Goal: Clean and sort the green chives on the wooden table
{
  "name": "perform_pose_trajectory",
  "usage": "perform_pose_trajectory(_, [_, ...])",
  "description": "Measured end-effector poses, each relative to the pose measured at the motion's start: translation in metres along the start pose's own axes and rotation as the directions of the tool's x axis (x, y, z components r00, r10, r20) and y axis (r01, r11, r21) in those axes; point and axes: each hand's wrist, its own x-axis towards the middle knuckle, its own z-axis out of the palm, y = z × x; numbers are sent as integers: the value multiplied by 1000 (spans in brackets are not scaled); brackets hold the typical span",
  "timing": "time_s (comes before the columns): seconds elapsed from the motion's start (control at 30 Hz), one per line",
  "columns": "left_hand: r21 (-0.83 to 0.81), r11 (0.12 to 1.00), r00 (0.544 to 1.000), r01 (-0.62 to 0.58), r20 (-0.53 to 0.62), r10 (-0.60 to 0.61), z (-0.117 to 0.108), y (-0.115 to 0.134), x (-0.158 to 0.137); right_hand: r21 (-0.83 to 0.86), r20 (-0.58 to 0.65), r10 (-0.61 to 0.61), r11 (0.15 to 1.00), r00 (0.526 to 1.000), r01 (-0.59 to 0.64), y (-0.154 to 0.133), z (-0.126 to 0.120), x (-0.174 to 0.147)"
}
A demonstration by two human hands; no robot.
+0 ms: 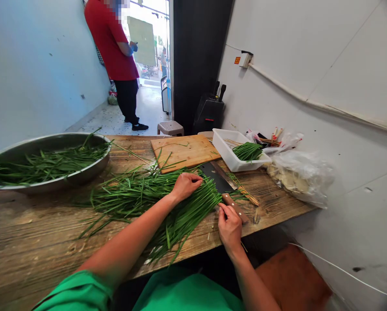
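A spread pile of garlic chives [180, 216] lies on the wooden table in front of me, stem ends toward the right. Over its upper edge is my left hand [186, 186], thumb and fingers pinched together; what is between them, if anything, is too small to make out. My right hand [229, 225] is closed at the stem ends, its thumb and forefinger pinched on the chives. Just beyond it rests a cleaver [218, 176] with a wooden handle [235, 207]. Thin bamboo skewers [250, 196] lie to the right of the blade.
At the left stands a large metal basin [107, 149] of loose greens. A cutting board [188, 151], a white plastic tub [227, 151] holding a chive bundle [247, 151] and a clear plastic bag [302, 177] line the back. A person in red [115, 43] stands beyond the table.
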Motion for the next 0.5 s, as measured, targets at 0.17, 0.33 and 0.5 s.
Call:
perform_pose_trajectory(0.17, [2, 1000, 1000, -18, 18, 18, 4, -3, 0, 0, 2, 7, 1000, 1000, -7, 0, 0, 0])
perform_pose_trajectory(0.33, [6, 989, 970, -150, 195, 147, -6, -1, 2, -21, 10, 11, 1000, 1000, -11, 1, 0, -1])
perform_pose_trajectory(0.5, [240, 949, 952, -204, 274, 135, -44, -8, 12, -1, 12, 27, 1000, 1000, -27, 0, 0, -1])
